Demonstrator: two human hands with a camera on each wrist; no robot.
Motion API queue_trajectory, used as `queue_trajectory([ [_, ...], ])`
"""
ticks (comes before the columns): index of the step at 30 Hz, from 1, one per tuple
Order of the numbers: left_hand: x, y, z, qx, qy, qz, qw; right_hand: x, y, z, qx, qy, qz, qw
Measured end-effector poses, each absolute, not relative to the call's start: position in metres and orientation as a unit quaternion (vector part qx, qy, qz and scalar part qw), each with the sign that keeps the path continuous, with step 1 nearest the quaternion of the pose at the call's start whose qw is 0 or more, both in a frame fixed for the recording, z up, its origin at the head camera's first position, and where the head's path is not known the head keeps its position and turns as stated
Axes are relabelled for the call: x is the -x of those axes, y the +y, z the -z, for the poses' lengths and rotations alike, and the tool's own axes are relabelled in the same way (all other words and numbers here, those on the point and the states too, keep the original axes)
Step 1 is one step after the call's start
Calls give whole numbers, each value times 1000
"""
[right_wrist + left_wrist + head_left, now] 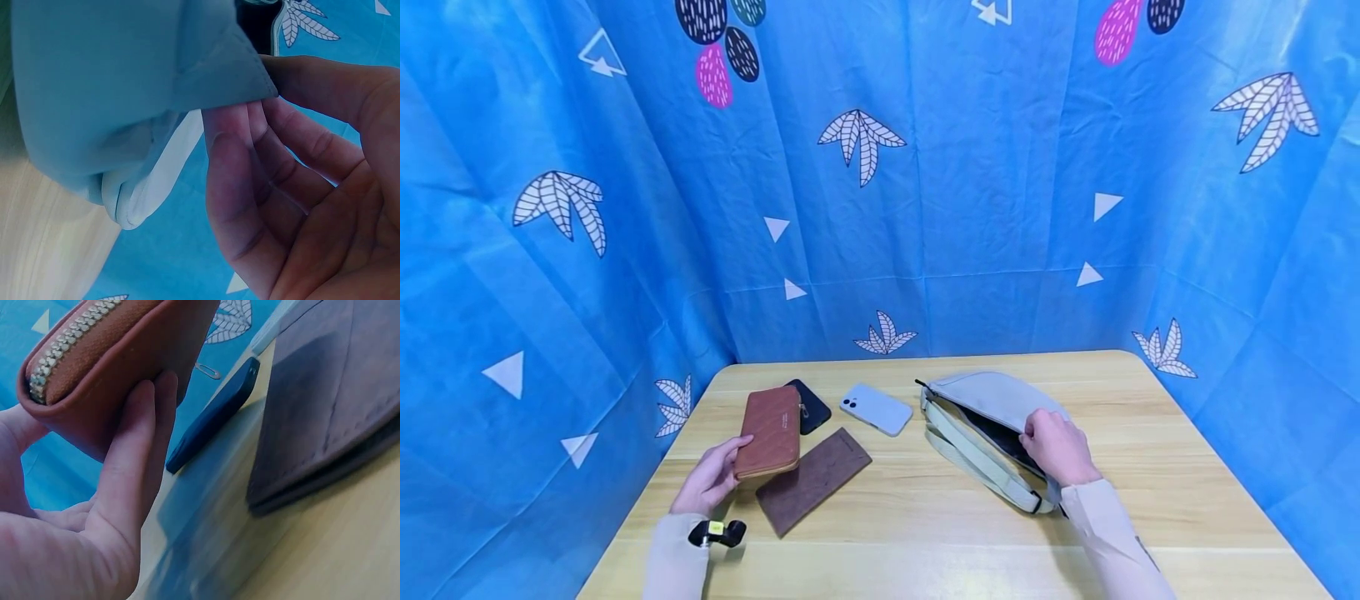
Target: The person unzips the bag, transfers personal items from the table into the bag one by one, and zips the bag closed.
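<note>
My left hand (712,475) grips a reddish-brown zip wallet (769,432) by its near left corner, thumb on top and fingers beneath. In the left wrist view the gold zipper teeth of the wallet (69,347) show along its edge. On the right, my right hand (1060,446) pinches the edge of a light grey waist bag (996,396). The bag's zipped mouth gapes, showing a dark inside. In the right wrist view, thumb and fingers hold a flap of the bag's fabric (212,75). A pale strap (977,467) lies along the bag's near side.
A dark brown long wallet (814,482) lies on the wooden table (925,533), partly below the held wallet. Behind that is a black flat item (812,408), partly covered in the head view. A white phone (876,408) lies face down mid-table. Blue patterned curtains (985,208) surround the table.
</note>
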State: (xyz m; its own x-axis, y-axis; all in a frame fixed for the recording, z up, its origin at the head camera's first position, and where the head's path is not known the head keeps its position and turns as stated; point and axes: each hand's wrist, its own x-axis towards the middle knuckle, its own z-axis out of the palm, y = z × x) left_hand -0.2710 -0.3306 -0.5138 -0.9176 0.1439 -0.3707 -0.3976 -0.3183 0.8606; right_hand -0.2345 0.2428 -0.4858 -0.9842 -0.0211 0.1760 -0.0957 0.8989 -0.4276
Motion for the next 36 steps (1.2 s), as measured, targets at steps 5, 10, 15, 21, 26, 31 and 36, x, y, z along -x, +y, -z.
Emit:
queue_trajectory([
  [5, 272, -319, 514, 114, 557, -805, 168, 233, 241, 485, -28, -971, -222, 82],
  [10, 272, -307, 513, 90, 554, -807, 185, 234, 241, 485, -32, -970, -224, 83],
  [15, 273, -294, 511, 73, 542, -813, 199, 235, 242, 486, -32, -971, -223, 86],
  [21, 273, -279, 508, 56, 542, -814, 199, 236, 243, 486, -30, -971, -221, 83],
  [26, 273, -267, 509, 60, 559, -806, 186, 238, 243, 486, -30, -971, -221, 80],
  [31, 272, -259, 511, 57, 557, -806, 192, 237, 242, 485, -30, -971, -225, 75],
  [36, 271, -252, 514, 39, 548, -810, 205, 235, 240, 484, -25, -971, -225, 75],
])
